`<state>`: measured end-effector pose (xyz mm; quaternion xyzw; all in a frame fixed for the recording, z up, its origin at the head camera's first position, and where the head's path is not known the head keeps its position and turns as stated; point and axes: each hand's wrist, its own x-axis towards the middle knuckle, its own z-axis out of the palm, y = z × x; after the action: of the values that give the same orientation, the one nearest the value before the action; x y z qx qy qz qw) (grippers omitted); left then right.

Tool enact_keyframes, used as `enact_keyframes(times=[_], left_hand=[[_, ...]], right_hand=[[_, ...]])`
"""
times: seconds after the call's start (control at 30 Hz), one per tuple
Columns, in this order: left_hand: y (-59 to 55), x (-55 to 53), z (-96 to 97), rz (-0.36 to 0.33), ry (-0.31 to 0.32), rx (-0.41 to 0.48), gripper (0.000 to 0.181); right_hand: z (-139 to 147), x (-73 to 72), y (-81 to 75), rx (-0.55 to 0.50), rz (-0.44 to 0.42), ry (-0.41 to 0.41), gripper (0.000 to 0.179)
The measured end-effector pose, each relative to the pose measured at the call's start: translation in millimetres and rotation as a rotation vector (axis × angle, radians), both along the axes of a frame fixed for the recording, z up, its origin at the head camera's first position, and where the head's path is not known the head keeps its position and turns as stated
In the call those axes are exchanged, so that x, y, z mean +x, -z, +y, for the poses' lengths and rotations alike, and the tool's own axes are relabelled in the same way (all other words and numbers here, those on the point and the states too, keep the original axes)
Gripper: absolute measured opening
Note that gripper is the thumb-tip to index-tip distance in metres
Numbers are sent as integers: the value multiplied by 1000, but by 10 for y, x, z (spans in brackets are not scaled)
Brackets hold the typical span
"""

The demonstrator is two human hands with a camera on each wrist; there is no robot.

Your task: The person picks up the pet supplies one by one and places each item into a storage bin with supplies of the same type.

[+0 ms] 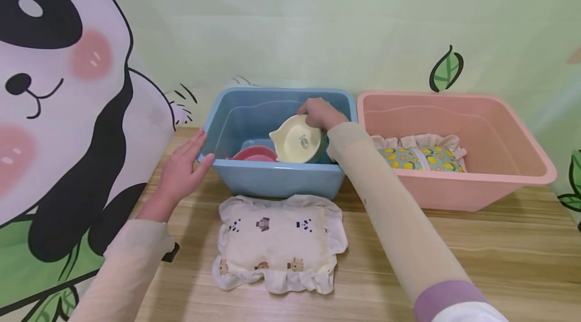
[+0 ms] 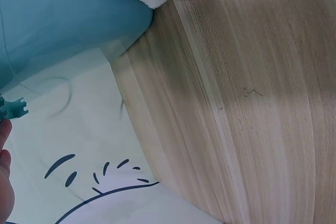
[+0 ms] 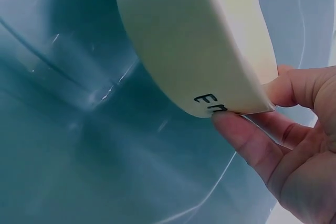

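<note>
Head view: at centre, a cream bowl is pinched by the fingers of the right hand within the blue tub; at centre left, the tub's rim is touched by the left hand, fingers straight.

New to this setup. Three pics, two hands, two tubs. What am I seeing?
There is no robot: a person works bare-handed. The wide picture comes from a head camera looking forward and down; the others come from a camera on each wrist.

On the wooden table stand a blue tub and a pink tub. A frilled animal-print cushion lies before the blue one; a lemon-print cushion lies in the pink one.

The right hand pinches a cream bowl at the blue tub, which also contains a pinkish-red dish. The left hand is at that tub's left edge, holding nothing.
</note>
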<state>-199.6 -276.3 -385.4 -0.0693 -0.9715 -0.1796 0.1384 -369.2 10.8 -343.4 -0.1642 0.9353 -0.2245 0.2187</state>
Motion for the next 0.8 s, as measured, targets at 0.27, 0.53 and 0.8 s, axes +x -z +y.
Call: enact_keyframes(times=[0.27,0.53,0.8], left_hand=[[1,8,1,6,0,4,59],[0,8,13,6,2,4,60],[19,19,17,-11,4,18,58]], right_hand=[[-8,-32,46,57,40,-45,44],[-24,-52,97,70,-19,-28,47],[-2,15,98,74,-20,-50,48]])
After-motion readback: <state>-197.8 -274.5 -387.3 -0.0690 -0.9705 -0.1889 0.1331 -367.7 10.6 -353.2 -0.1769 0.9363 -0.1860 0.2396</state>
